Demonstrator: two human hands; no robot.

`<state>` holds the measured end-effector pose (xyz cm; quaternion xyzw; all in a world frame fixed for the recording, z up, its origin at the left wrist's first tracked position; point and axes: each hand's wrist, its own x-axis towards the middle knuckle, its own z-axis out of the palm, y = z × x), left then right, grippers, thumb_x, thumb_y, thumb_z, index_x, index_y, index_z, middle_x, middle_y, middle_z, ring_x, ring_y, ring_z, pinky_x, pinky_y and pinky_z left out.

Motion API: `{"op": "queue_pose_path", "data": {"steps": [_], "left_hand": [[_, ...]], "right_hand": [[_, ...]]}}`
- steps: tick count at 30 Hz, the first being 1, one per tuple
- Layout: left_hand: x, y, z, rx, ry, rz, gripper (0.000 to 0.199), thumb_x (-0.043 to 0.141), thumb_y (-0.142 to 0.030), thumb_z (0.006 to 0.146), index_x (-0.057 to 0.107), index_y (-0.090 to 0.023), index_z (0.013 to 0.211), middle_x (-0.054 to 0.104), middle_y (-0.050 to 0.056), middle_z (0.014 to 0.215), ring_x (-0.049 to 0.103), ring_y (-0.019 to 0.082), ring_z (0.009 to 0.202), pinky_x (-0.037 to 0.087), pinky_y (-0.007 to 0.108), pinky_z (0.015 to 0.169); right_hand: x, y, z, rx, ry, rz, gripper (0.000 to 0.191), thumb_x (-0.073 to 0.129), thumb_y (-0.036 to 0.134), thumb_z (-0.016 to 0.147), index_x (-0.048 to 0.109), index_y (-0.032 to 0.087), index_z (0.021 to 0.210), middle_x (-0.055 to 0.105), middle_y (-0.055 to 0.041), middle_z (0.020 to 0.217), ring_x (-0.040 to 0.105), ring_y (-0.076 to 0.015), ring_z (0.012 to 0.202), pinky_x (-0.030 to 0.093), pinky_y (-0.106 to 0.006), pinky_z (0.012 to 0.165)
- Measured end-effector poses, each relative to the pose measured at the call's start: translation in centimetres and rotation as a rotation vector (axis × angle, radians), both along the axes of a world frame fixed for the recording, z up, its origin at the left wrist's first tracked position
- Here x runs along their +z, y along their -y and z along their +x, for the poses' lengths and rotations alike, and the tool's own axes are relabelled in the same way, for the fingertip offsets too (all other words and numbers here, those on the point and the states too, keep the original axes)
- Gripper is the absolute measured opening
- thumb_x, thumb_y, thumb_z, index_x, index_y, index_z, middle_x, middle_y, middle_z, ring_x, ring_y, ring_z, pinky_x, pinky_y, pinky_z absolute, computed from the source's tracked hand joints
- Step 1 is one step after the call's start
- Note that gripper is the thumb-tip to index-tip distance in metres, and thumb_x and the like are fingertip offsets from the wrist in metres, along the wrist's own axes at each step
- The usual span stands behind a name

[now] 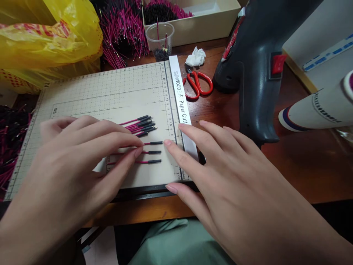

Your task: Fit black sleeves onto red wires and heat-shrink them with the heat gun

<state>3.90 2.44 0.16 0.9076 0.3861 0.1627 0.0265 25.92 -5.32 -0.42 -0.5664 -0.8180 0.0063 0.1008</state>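
Note:
My left hand (79, 162) pinches a thin pink wire with a black sleeve (156, 142) on its end, thumb against forefinger. That wire lies across the paper cutter's board (82, 92), pointing right. Just beyond its tip rests the forefinger of my right hand (234, 187), whose fingers are spread and hold nothing. Two similar sleeved wires (154, 152) lie below, roughly parallel and apart, partly hidden by my left hand. Above it is a small loose bunch of sleeved wires (139, 126). The white rail (180, 99) of the cutter runs beside my right fingertips.
Red-handled scissors (202, 82) and a crumpled tissue (195, 57) lie right of the board. A dark heat gun (255, 73) stands beyond, near a paper cup (317, 106). Behind are a clear cup (162, 38), a box (209, 27), heaped wires (124, 29) and a yellow bag (55, 42).

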Motion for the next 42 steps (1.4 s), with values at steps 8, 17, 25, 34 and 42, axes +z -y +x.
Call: {"op": "queue_pose_path", "data": {"steps": [8, 17, 25, 34, 42], "left_hand": [[0.4, -0.9, 1.1, -0.011, -0.014, -0.002, 0.017, 0.055, -0.033, 0.101, 0.066, -0.028, 0.089, 0.073, -0.004, 0.088, 0.059, 0.019, 0.082, 0.030, 0.044, 0.090], [0.6, -1.4, 1.1, -0.066, -0.035, -0.038, 0.020, 0.054, -0.031, 0.101, 0.067, -0.026, 0.087, 0.074, -0.002, 0.087, 0.061, 0.020, 0.081, 0.028, 0.043, 0.084], [0.4, -1.5, 1.3, -0.093, -0.027, -0.011, 0.022, 0.052, -0.030, 0.101, 0.067, -0.025, 0.085, 0.073, -0.001, 0.086, 0.060, 0.020, 0.078, 0.027, 0.042, 0.079], [0.5, -1.2, 0.0, 0.022, -0.017, -0.003, 0.015, 0.056, -0.037, 0.100, 0.066, -0.029, 0.091, 0.072, -0.002, 0.091, 0.062, 0.022, 0.089, 0.031, 0.043, 0.090], [0.8, -2.7, 0.1, 0.048, -0.046, -0.017, 0.031, 0.051, -0.039, 0.098, 0.072, -0.029, 0.078, 0.077, -0.002, 0.082, 0.059, 0.023, 0.077, 0.031, 0.044, 0.081]], "right_hand": [[0.0, -0.3, 0.1, 0.009, -0.018, -0.030, 0.046, 0.040, 0.039, 0.102, 0.059, 0.025, 0.142, 0.051, -0.0103, 0.152, 0.053, -0.0390, 0.135, 0.055, -0.059, 0.102], [-0.1, -0.2, 0.0, 0.011, -0.029, -0.015, 0.046, 0.041, 0.038, 0.102, 0.059, 0.023, 0.142, 0.052, -0.0116, 0.151, 0.055, -0.0380, 0.132, 0.057, -0.057, 0.099], [-0.6, -0.1, 0.0, 0.009, -0.025, 0.001, 0.046, 0.039, 0.039, 0.103, 0.059, 0.022, 0.141, 0.052, -0.0129, 0.150, 0.057, -0.0378, 0.130, 0.058, -0.056, 0.097], [0.1, -0.7, 0.1, 0.003, -0.054, -0.032, 0.047, 0.043, 0.042, 0.102, 0.060, 0.022, 0.140, 0.054, -0.0105, 0.148, 0.056, -0.0357, 0.131, 0.056, -0.056, 0.101], [0.7, -2.4, 0.5, 0.019, -0.098, -0.031, 0.044, 0.048, 0.045, 0.100, 0.065, 0.019, 0.132, 0.060, -0.0136, 0.140, 0.058, -0.0361, 0.127, 0.057, -0.058, 0.097]]}}
